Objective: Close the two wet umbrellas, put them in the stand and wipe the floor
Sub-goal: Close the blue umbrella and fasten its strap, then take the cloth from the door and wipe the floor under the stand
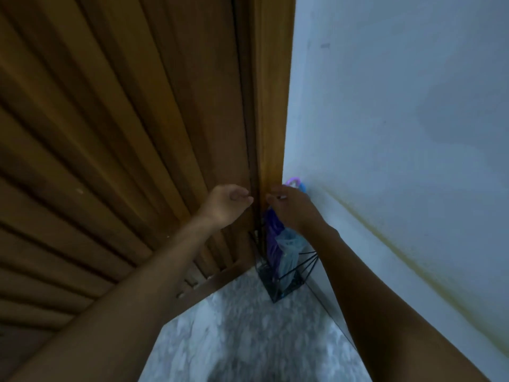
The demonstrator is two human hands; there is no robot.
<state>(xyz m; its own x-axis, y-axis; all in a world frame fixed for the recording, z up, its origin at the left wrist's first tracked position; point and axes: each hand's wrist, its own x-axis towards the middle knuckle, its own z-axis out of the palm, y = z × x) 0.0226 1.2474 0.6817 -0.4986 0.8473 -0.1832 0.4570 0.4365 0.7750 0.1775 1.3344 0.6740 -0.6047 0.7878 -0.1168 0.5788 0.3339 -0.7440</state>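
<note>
Nothing was grasped: the left hand [230,201] was loosely curled and the right hand [292,206] half-open, both before the brown wooden door frame [271,106]. Just below them, the folded purple umbrella [272,238] and pale blue umbrella [289,249] were stood in the black wire stand [286,282], in the corner by the white wall [399,119].

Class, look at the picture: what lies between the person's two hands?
In the head view, the dark seam where the wooden door meets its frame runs between the left hand and right hand.
</note>
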